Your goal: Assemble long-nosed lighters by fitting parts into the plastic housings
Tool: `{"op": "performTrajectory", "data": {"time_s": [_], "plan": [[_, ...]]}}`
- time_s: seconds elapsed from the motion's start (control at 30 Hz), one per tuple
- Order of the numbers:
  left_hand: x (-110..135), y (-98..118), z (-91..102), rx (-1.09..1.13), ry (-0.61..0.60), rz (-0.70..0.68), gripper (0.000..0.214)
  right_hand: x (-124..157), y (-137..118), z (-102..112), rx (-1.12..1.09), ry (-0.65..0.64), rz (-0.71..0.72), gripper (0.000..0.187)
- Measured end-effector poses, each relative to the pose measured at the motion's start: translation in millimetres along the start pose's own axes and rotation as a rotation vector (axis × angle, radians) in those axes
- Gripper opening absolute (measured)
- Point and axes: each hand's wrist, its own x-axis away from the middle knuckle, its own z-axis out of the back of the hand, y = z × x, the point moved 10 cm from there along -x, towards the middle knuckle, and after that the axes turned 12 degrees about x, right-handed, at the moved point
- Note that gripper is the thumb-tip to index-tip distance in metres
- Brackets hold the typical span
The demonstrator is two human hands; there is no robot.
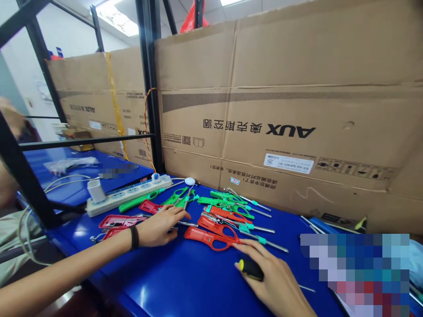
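Note:
My left hand (160, 228) reaches over the red lighter parts, fingers bent and apart; a metal tube shows from under it. What its fingertips touch is partly hidden. In my right hand (272, 275) is a screwdriver (253, 269) with a black and yellow handle, its thin shaft pointing right. The stretched fingers of that hand touch the tip of an orange lighter shell (211, 238). Beyond lie more orange lighter halves (220, 224) and green ones (228, 202), with metal tubes and wires. Red lighter halves (120, 221) lie left of my left hand.
A white power strip (132, 192) with a plugged-in charger (96, 191) lies behind the parts on the blue table (158, 281). Large cardboard (297, 79) walls off the back. A black metal post (153, 110) stands at the left. Another person's blurred arm (6, 176) shows at far left.

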Motion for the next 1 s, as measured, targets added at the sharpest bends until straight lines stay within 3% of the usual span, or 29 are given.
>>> {"op": "performTrajectory", "data": {"time_s": [0.17,0.37,0.53,0.67,0.87,1.0], "plan": [[0.7,-9.3,4.3,-0.054,-0.015,-0.016,0.029,-8.3,-12.8,-22.0,0.015,-0.157,-0.01,0.046],[-4.3,-10.6,8.3,-0.111,0.026,-0.042,0.023,-5.9,-8.3,-18.7,-0.033,-0.201,-0.021,0.034],[-5.5,28.5,-2.1,-0.06,0.094,-0.173,0.021,1.1,-3.8,-10.3,-0.007,-0.2,-0.026,0.026],[-9.9,55.9,-14.2,0.03,0.106,-0.2,0.023,3.6,-1.2,-2.8,0.02,-0.176,-0.027,0.016],[-20.0,79.3,-35.0,0.196,0.028,-0.263,0.026,4.2,2.1,2.1,0.101,-0.179,-0.022,0.005],[-22.1,97.9,-48.6,0.271,-0.034,-0.335,0.028,4.1,6.0,10.5,0.137,-0.11,-0.02,0.01]]}}
